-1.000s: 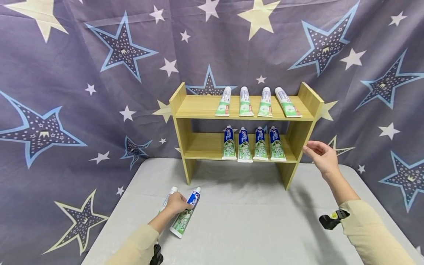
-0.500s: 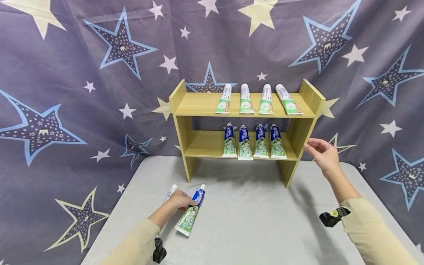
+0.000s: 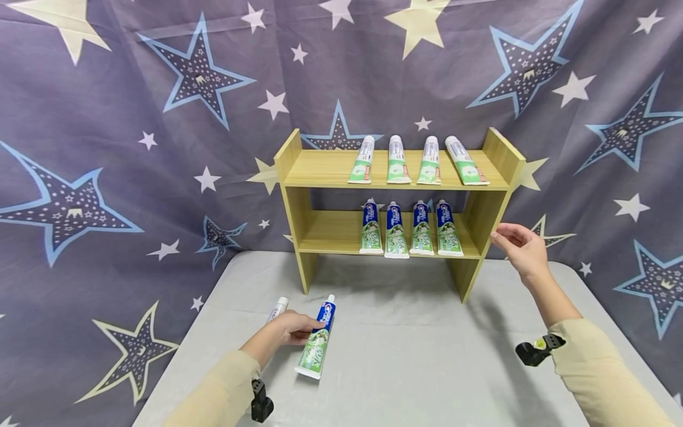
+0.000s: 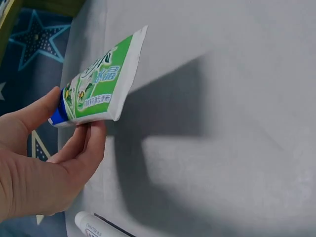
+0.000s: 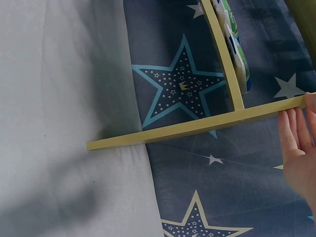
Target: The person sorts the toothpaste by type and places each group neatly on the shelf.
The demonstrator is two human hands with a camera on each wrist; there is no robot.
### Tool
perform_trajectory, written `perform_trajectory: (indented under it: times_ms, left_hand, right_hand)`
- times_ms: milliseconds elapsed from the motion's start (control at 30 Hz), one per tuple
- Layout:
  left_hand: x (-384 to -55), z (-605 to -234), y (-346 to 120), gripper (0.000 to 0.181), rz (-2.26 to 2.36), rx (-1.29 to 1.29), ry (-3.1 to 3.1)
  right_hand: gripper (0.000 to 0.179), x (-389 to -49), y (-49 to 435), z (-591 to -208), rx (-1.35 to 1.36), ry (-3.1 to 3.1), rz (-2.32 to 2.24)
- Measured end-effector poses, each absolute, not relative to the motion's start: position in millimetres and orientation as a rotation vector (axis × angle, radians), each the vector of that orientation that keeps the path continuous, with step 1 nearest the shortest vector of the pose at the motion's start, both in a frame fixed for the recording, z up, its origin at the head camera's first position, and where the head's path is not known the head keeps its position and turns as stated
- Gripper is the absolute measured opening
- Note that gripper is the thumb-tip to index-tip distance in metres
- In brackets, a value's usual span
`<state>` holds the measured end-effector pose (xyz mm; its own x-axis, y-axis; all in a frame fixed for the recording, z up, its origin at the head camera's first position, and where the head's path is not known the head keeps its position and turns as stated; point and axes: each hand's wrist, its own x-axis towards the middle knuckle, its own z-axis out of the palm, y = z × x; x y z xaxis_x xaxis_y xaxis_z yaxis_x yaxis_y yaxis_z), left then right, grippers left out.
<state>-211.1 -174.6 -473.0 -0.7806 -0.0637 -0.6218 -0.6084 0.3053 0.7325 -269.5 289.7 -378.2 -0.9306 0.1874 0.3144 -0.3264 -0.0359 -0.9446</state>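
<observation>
My left hand (image 3: 292, 330) holds a blue and green toothpaste tube (image 3: 316, 350) between thumb and fingers, cap end toward the shelf. In the left wrist view the tube (image 4: 96, 89) is off the table, its shadow falling apart from it. Partly hidden behind the left hand lies a white-capped tube (image 3: 278, 309) on the tabletop. My right hand (image 3: 520, 252) grips the front edge of the right side panel of a two-tier wooden shelf (image 3: 328, 169). The right wrist view has the thumb at that panel's (image 5: 197, 125) edge and the fingers along its outer face.
Several white and green tubes (image 3: 397, 163) lie in a row on the upper tier. Below them, several blue and green tubes (image 3: 395, 231) line the middle and right of the lower tier. A starry curtain (image 3: 240, 148) hangs behind the grey-covered table (image 3: 405, 356).
My left hand has drawn the blue and green tube rightward, away from the white-capped one, and lifted it. The right hand stays at the shelf's side panel.
</observation>
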Motion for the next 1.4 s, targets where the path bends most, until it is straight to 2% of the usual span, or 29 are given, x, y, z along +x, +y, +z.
perform_trajectory:
  times_ms: [700, 1400]
  left_hand:
    - [-209, -453, -159, 0.017, 1.543, -0.534, 2.101]
    - [-212, -403, -157, 0.032, 1.629, -0.349, 2.021]
  right_hand:
    - [0.025, -268, 288, -378, 0.139, -1.929, 2.02]
    - [0.026, -267, 288, -378, 0.15, -1.917, 2.01]
